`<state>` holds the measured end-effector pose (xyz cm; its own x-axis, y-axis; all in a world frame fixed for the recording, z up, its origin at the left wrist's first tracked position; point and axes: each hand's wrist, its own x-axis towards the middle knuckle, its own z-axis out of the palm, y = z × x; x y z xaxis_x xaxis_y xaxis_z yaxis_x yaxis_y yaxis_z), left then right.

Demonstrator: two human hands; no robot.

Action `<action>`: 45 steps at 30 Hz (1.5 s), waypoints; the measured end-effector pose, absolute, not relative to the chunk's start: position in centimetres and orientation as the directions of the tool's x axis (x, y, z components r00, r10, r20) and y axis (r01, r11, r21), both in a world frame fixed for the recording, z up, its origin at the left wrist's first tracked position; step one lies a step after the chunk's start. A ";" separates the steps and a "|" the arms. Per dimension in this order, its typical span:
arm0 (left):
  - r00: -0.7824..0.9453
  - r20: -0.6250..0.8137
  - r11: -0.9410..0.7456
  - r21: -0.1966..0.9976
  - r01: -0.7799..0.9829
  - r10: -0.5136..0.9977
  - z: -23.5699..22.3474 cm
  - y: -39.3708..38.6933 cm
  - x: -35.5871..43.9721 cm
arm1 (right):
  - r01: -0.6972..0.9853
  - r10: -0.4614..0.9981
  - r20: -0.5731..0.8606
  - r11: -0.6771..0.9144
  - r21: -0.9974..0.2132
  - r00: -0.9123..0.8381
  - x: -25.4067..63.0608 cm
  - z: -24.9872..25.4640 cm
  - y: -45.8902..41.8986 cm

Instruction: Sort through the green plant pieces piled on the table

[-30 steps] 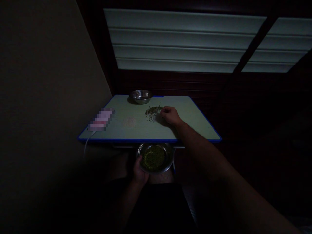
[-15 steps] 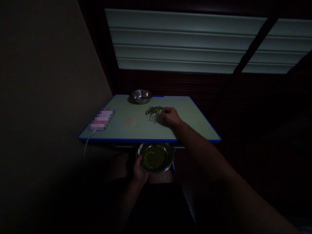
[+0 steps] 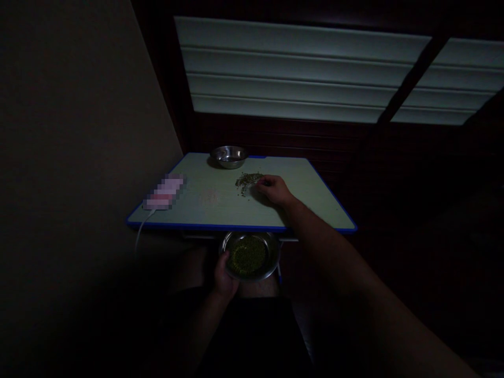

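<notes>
Two counted: far bowl (image 3: 230, 160) upper centre on one table (image 3: 315, 189), near bowl (image 3: 273, 252) of green grains (image 3: 247, 255) lower centre, rim clamped by left hand (image 3: 226, 278). One grain pile (image 3: 247, 180) mid-frame, just left of right hand (image 3: 273, 190); fingers bunched, can't tell if pinching any.

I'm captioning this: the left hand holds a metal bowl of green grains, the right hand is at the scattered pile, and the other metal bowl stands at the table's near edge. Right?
Not quite: the head view shows the other metal bowl by the far edge of the table, not the near one. The rest stands.
</notes>
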<state>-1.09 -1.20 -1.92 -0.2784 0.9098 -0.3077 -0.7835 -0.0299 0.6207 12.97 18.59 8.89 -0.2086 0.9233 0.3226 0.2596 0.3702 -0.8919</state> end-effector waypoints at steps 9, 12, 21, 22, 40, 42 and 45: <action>-0.277 -0.312 -0.028 0.617 -0.787 0.909 -2.0 -1.2 -1.1 | 0.230 0.932 0.312 0.350 -0.908 -0.184 13.0 9.1 18.7; -0.264 -0.341 -0.007 0.602 -0.799 0.902 -2.3 -1.2 -1.2 | 0.242 0.947 0.282 0.313 -0.918 -0.154 13.0 9.2 18.5; -0.264 -0.327 -0.014 0.605 -0.796 0.907 -2.1 -1.2 -1.1 | 0.301 0.958 0.232 0.274 -0.913 -0.169 13.0 9.4 18.1; -0.267 -0.324 -0.019 0.604 -0.797 0.908 -2.1 -1.2 -1.1 | 0.303 0.959 0.217 0.265 -0.915 -0.182 13.0 9.5 18.1; -0.253 -0.315 -0.013 0.603 -0.798 0.915 -2.3 -1.3 -1.1 | 0.437 0.934 0.313 0.358 -0.825 -0.175 13.1 8.8 18.6; -0.263 -0.315 -0.022 0.602 -0.798 0.912 -2.3 -1.3 -1.1 | 0.458 0.935 0.322 0.354 -0.815 -0.151 13.2 8.8 18.7; -0.266 -0.328 -0.017 0.602 -0.799 0.906 -2.2 -1.2 -1.0 | 0.452 0.921 0.365 0.385 -0.805 -0.135 13.2 8.9 18.7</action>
<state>-1.04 -1.23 -2.16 -0.2665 0.9064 -0.3277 -0.7985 -0.0172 0.6017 13.22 18.65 8.90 -0.1353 0.9212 0.3647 0.4520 0.3849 -0.8047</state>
